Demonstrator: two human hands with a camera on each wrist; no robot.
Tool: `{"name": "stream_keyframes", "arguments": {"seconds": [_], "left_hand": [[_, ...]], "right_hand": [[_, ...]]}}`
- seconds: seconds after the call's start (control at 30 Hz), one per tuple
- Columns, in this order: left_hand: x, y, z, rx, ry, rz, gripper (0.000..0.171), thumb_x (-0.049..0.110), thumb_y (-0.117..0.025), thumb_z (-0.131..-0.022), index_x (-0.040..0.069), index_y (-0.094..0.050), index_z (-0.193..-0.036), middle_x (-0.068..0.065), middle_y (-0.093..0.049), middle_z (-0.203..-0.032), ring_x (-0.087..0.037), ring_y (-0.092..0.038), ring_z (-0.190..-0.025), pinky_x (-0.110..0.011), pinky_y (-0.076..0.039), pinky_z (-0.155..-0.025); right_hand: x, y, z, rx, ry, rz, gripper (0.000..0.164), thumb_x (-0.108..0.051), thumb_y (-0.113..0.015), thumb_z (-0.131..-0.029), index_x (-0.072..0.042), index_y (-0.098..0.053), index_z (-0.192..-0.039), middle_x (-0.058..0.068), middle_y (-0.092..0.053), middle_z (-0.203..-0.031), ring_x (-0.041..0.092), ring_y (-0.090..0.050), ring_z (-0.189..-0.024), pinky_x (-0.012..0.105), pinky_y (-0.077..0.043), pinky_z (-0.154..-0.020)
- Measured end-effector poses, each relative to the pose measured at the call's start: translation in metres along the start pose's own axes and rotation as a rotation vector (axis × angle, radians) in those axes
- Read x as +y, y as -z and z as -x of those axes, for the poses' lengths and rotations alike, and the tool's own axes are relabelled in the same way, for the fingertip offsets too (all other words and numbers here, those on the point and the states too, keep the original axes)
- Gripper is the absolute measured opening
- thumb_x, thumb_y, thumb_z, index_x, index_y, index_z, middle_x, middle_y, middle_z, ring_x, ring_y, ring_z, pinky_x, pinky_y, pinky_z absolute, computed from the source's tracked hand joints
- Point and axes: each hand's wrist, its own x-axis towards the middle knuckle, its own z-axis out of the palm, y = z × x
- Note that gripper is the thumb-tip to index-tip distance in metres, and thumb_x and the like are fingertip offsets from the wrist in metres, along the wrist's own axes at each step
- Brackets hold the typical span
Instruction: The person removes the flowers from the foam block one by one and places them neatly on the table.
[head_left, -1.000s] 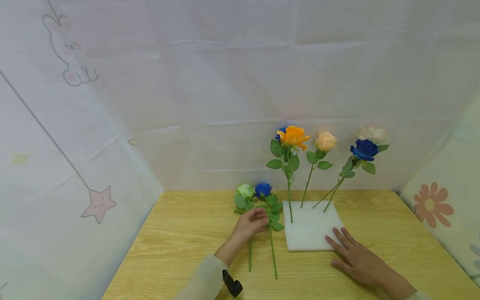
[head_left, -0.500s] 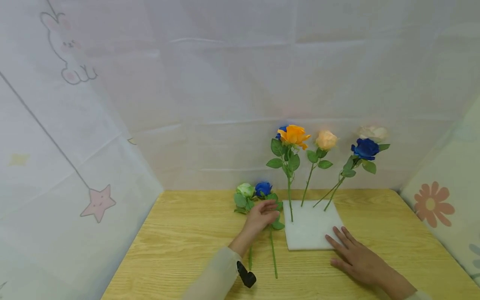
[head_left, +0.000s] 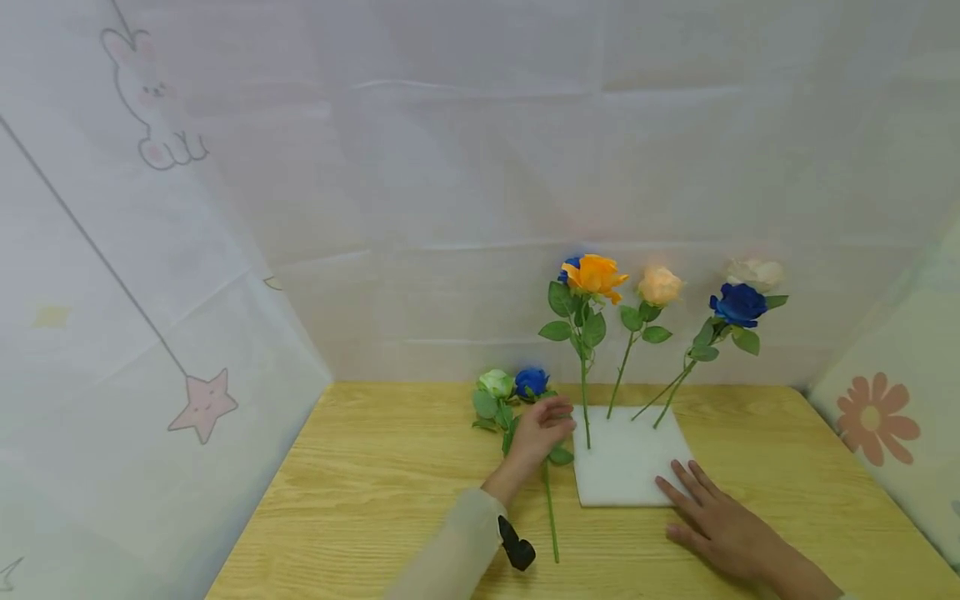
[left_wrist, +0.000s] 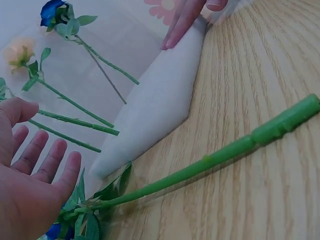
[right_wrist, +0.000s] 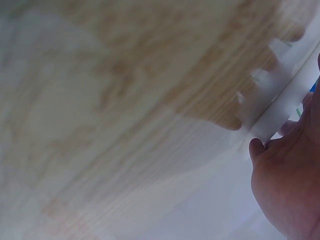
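Observation:
My left hand (head_left: 538, 435) hovers over the leaves of a blue rose (head_left: 532, 382) that lies on the table, its fingertips at the left edge of a white foam sheet (head_left: 630, 479). In the left wrist view its fingers are spread loosely and hold nothing. The lying rose's green stem (left_wrist: 210, 162) runs past below them. My right hand (head_left: 723, 525) rests with straight fingers on the sheet's front right corner. Standing in the sheet are an orange rose (head_left: 595, 277), a peach rose (head_left: 660, 287), a blue rose (head_left: 738, 305) and a white rose (head_left: 756, 273), the last two leaning right.
A pale green rose (head_left: 496, 383) lies left of the lying blue one, its stem partly hidden by my left arm. Another blue bloom (head_left: 570, 268) shows behind the orange rose. The wooden table (head_left: 375, 483) ends at a pale cloth backdrop (head_left: 450, 208).
My left hand has moved right across the lying blue rose's leaves toward the foam sheet. My right hand has stayed on the corner. The head view has shifted slightly.

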Motion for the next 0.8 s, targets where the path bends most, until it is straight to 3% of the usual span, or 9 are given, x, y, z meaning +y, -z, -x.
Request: {"name": "stream_keyframes", "arguments": {"seconds": [0.1,0.17,0.2,0.27,0.33,0.43,0.57,0.7,0.8], "left_hand": [[-0.002,-0.003,-0.002,-0.005,-0.015,0.006,0.045,0.010,-0.071,-0.095,0.007,-0.059,-0.139,-0.022,-0.061,-0.135,-0.030,-0.063,-0.118,-0.039,-0.056,-0.096],[-0.004,-0.005,-0.004,-0.011,-0.034,0.008,0.044,0.010,-0.071,-0.096,0.007,-0.059,-0.138,-0.022,-0.062,-0.134,-0.027,-0.065,-0.117,-0.037,-0.056,-0.095],[-0.005,-0.006,-0.004,-0.015,-0.044,0.013,0.043,0.010,-0.070,-0.096,0.007,-0.059,-0.138,-0.023,-0.062,-0.134,-0.026,-0.065,-0.116,-0.036,-0.056,-0.094],[-0.008,-0.009,-0.006,-0.016,-0.068,0.018,0.042,0.008,-0.069,-0.097,0.005,-0.059,-0.137,-0.024,-0.062,-0.133,-0.023,-0.066,-0.114,-0.034,-0.057,-0.091],[-0.011,-0.012,-0.008,-0.012,-0.064,0.036,0.043,0.007,-0.068,-0.097,0.003,-0.058,-0.138,-0.023,-0.063,-0.133,-0.021,-0.067,-0.112,-0.034,-0.058,-0.088],[-0.014,-0.018,-0.012,0.006,-0.016,0.083,0.047,0.007,-0.069,-0.096,0.002,-0.056,-0.140,-0.020,-0.063,-0.133,-0.020,-0.066,-0.111,-0.035,-0.058,-0.088],[-0.016,-0.026,-0.014,0.045,0.056,0.135,0.049,0.008,-0.072,-0.093,0.004,-0.057,-0.140,-0.018,-0.062,-0.134,-0.022,-0.066,-0.110,-0.040,-0.058,-0.088],[-0.017,-0.032,-0.017,0.076,0.097,0.152,0.046,0.008,-0.073,-0.093,0.008,-0.060,-0.137,-0.013,-0.065,-0.130,-0.020,-0.066,-0.107,-0.042,-0.059,-0.087],[-0.018,-0.035,-0.020,0.087,0.116,0.161,0.044,0.008,-0.072,-0.094,0.010,-0.061,-0.137,-0.010,-0.066,-0.127,-0.017,-0.066,-0.105,-0.042,-0.058,-0.087]], "right_hand": [[-0.001,0.000,0.001,0.018,0.010,0.011,0.062,-0.048,-0.059,-0.101,-0.022,-0.044,-0.155,0.018,-0.038,-0.159,0.031,-0.021,-0.154,0.044,-0.038,-0.115],[-0.001,0.001,0.001,0.019,0.006,-0.004,0.062,-0.047,-0.059,-0.101,-0.022,-0.044,-0.155,0.018,-0.037,-0.160,0.027,-0.015,-0.155,0.032,-0.025,-0.122],[-0.002,0.001,0.001,0.025,0.016,0.006,0.062,-0.047,-0.059,-0.101,-0.021,-0.044,-0.155,0.019,-0.038,-0.159,0.027,-0.015,-0.155,0.039,-0.031,-0.120],[-0.002,0.001,0.001,0.020,0.011,-0.002,0.062,-0.048,-0.058,-0.101,-0.022,-0.043,-0.155,0.019,-0.038,-0.159,0.024,-0.012,-0.156,0.040,-0.030,-0.120],[-0.002,0.002,0.001,0.019,0.012,-0.006,0.062,-0.048,-0.059,-0.101,-0.021,-0.044,-0.155,0.019,-0.037,-0.159,0.024,-0.012,-0.156,0.049,-0.037,-0.116],[-0.001,0.001,0.001,0.026,0.019,0.010,0.063,-0.047,-0.060,-0.100,-0.021,-0.044,-0.155,0.019,-0.039,-0.159,0.028,-0.017,-0.155,0.053,-0.044,-0.109],[0.000,-0.001,0.001,0.014,-0.002,0.004,0.063,-0.049,-0.059,-0.100,-0.024,-0.042,-0.156,0.016,-0.037,-0.160,0.028,-0.019,-0.155,0.034,-0.025,-0.121],[-0.002,0.001,0.001,0.014,-0.001,0.010,0.063,-0.049,-0.059,-0.100,-0.025,-0.043,-0.156,0.017,-0.037,-0.160,0.030,-0.022,-0.153,0.044,-0.034,-0.116],[-0.003,0.003,0.001,0.017,0.007,0.006,0.063,-0.048,-0.059,-0.100,-0.023,-0.043,-0.156,0.018,-0.038,-0.159,0.031,-0.023,-0.153,0.033,-0.024,-0.121]]}}
